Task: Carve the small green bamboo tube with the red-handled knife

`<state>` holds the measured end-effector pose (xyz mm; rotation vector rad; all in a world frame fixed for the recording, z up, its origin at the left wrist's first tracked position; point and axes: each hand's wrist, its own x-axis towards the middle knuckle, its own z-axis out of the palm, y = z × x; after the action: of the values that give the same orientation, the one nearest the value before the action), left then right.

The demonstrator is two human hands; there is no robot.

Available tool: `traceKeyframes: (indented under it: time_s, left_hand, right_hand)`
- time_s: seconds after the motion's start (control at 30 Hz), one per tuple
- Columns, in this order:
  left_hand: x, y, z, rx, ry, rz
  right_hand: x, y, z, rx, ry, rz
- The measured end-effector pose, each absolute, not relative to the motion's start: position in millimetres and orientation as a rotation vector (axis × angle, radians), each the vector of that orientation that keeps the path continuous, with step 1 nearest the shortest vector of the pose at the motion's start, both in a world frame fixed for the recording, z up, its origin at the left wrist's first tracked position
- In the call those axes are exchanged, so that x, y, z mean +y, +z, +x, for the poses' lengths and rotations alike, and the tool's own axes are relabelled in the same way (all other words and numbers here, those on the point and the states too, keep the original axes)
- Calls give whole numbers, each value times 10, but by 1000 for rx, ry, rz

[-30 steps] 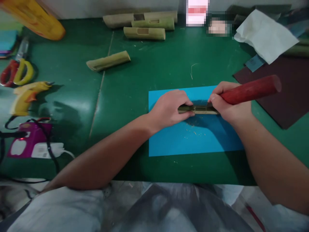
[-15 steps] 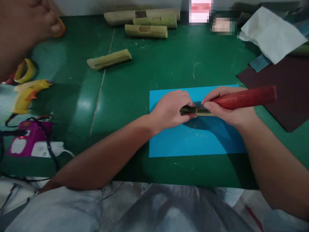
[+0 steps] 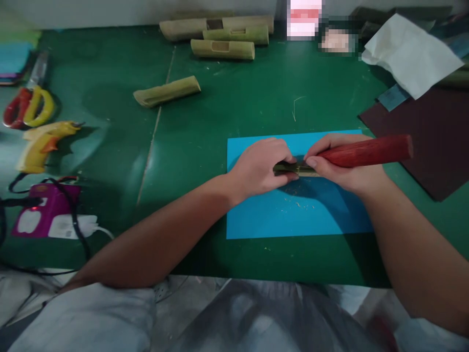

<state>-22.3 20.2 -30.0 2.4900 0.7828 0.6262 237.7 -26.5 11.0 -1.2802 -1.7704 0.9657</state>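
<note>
A thin green bamboo strip (image 3: 293, 168) lies on a blue sheet (image 3: 293, 215) on the green table (image 3: 205, 132). My left hand (image 3: 262, 166) is closed round the strip's left end and holds it down. My right hand (image 3: 340, 166) grips a tool with a thick red wooden handle (image 3: 370, 150); its working end meets the strip between my two hands and is hidden by my fingers. Small shavings lie on the blue sheet below the strip.
Several cut bamboo tubes (image 3: 220, 34) lie at the back, one bamboo piece (image 3: 166, 91) nearer. Scissors (image 3: 25, 105), a yellow glue gun (image 3: 44, 142) and a purple device with cables (image 3: 44, 210) sit at left. A dark mat (image 3: 428, 137) and white cloth (image 3: 410, 51) are at right.
My right hand slid left along the strip toward my left hand, and the red handle tilted flatter. Another person's hand crossed the top left and is gone, as is the yellow object.
</note>
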Motion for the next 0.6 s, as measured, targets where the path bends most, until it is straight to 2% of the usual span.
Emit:
traceKeyframes:
  time_s: [0.2,0.6]
  left_hand:
    - [217,-348,-224,758,695,2507]
    - [229,-354,-206,752,744,2486]
  right_hand:
    - [-239,48,2372,-1835,808,-1248]
    - [-226,15,2438,-1694,759,-1229]
